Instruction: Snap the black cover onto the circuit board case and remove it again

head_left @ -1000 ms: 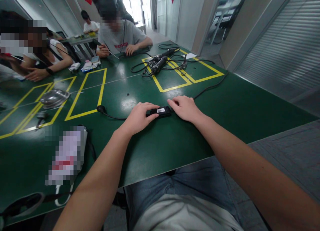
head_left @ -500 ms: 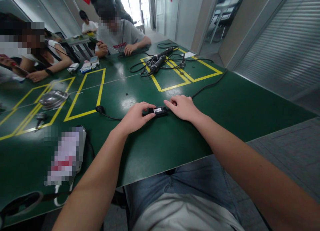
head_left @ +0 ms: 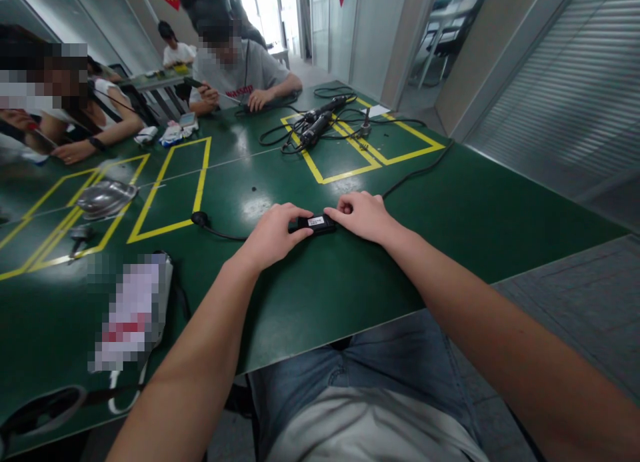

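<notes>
A black power adapter (head_left: 317,224) with a white label lies on the green table in front of me. My left hand (head_left: 278,233) grips its left end, thumb on the near side and fingers on the far side. At the other end, the thumb of my right hand (head_left: 364,215) touches the adapter's corner, while the other fingers curl inward. A black cable (head_left: 223,236) runs left from under my left hand to a round black plug (head_left: 199,219). Past my right hand, another stretch of cord (head_left: 417,172) leads away to the right.
Black cylindrical tools (head_left: 316,129) with tangled cables lie inside yellow tape outlines at the back. A shiny metal part (head_left: 107,199) sits farther left. Nearer, a blurred-out pale device (head_left: 134,309) lies beside my left forearm. Co-workers sit across the table.
My right thumb has come down onto the adapter's right end. My left hand has shifted slightly right, still gripping the adapter.
</notes>
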A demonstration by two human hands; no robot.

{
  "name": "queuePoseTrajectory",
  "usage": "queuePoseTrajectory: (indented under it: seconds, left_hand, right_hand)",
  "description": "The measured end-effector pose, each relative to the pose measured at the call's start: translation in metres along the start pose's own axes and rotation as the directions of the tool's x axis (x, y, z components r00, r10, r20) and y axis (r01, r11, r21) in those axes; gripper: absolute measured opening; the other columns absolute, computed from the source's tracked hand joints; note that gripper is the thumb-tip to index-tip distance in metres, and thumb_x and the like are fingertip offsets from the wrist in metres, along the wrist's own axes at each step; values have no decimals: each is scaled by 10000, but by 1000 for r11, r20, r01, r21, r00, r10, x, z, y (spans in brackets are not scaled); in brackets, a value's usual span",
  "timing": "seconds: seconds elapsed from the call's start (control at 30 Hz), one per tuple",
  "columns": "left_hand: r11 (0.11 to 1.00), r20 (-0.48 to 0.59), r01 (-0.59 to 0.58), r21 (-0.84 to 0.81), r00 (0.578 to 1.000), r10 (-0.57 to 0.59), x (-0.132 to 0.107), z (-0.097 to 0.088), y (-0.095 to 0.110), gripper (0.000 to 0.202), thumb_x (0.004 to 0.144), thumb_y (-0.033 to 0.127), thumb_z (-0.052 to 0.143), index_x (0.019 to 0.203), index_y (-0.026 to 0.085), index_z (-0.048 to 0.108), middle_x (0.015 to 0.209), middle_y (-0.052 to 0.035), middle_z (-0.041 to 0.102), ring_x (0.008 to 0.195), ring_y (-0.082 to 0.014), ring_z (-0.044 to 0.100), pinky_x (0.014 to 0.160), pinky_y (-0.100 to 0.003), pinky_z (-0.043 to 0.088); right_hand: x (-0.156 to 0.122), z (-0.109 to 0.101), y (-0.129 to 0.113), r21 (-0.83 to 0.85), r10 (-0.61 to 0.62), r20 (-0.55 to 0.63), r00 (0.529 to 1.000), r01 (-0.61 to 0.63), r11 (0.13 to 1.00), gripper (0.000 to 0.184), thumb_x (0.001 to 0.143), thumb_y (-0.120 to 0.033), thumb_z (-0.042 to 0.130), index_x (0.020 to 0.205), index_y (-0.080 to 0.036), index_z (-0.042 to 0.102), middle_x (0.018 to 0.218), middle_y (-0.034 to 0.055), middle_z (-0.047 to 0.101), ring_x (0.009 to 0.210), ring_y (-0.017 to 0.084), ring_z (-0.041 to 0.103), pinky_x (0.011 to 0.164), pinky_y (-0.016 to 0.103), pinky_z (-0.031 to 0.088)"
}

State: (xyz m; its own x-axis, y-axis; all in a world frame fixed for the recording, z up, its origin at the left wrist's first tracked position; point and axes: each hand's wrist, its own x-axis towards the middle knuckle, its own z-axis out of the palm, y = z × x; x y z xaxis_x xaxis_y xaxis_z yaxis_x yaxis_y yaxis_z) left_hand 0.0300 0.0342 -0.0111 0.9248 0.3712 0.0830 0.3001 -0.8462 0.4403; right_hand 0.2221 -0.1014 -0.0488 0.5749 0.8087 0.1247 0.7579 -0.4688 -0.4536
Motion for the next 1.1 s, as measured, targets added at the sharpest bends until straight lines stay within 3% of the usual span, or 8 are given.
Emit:
queuePoseTrajectory:
  seconds: [0.17, 0.4, 0.53, 0.7, 0.87, 0.93, 1.03, 1.1]
  left_hand:
    - [1000, 9, 4, -27, 1000, -4, 0, 2, 0, 372, 1009, 311, 743, 1367, 246, 822, 1277, -95, 837, 1155, -297, 754, 1133, -468, 573]
    - [963, 28, 88, -255, 996, -84, 5, 10, -7, 397, 1006, 309, 735, 1386, 220, 806, 1245, -88, 848, 1036, -255, 766, 1046, -434, 617]
    - [938, -70, 116, -326, 987, -146, 9, 13, -11, 364, 1023, 265, 702, 1367, 175, 777, 1317, -115, 827, 1077, -239, 764, 1037, -398, 610]
    - [958, -185, 254, -129, 943, -275, 8, 14, -14, 301, 1030, 235, 692, 1323, 198, 752, 1286, -121, 815, 1137, -294, 744, 1057, -451, 592]
    - [968, -253, 243, 66, 942, -220, 4, 9, -12, 156, 1046, 286, 684, 1127, 217, 798, 1415, -156, 722, 1331, -346, 665, 1202, -511, 513]
    - [958, -286, 259, 122, 934, -217, 2, 5, -5, 203, 1064, 336, 664, 1066, 197, 811, 1406, -178, 696, 1315, -351, 673, 1178, -496, 527]
    - [928, -120, 299, 221, 953, -278, 1, 0, 8, 399, 1143, 412, 502, 1085, 182, 823, 1184, -172, 780, 1102, -347, 753, 1012, -472, 588]
    - [906, -6, 295, 302, 951, -308, 0, -1, 16, 498, 1177, 424, 398, 1168, 174, 829, 1173, -179, 819, 1101, -358, 778, 984, -459, 590]
  right_hand:
    - [-3, 0, -2, -19, -14, 5, 1000, 14, 1000, 404, 1052, -520, 640, 767, -237, 689, 926, 74, 755, 995, 300, 648, 872, 419, 371]
    - [-2, 5, 7, -86, -83, 5, 997, 83, 993, 415, 1139, -429, 474, 855, -235, 706, 1034, 117, 771, 1007, 308, 640, 826, 399, 374]
    - [0, 5, 9, -101, -86, 19, 996, 88, 991, 381, 1137, -341, 447, 872, -230, 697, 1060, 123, 764, 1021, 304, 639, 833, 395, 378]
    - [-1, 2, 7, -81, -103, 30, 994, 106, 991, 368, 1099, -352, 514, 766, -232, 615, 947, 101, 720, 940, 285, 602, 821, 399, 383]
    - [-3, -3, 6, -99, -87, 24, 996, 89, 991, 457, 1098, -439, 535, 691, -232, 567, 881, 92, 673, 914, 284, 577, 861, 430, 403]
    - [-4, -4, 5, -118, -82, 24, 996, 84, 989, 480, 1101, -467, 533, 686, -230, 578, 896, 102, 675, 937, 294, 582, 868, 439, 403]
    - [-5, -5, 5, -159, -94, 36, 995, 98, 982, 473, 1103, -474, 534, 707, -225, 603, 944, 119, 689, 968, 306, 595, 855, 433, 396]
    - [-5, -4, 5, -185, -114, 41, 993, 120, 975, 459, 1103, -468, 536, 725, -222, 621, 969, 126, 697, 969, 305, 603, 841, 424, 391]
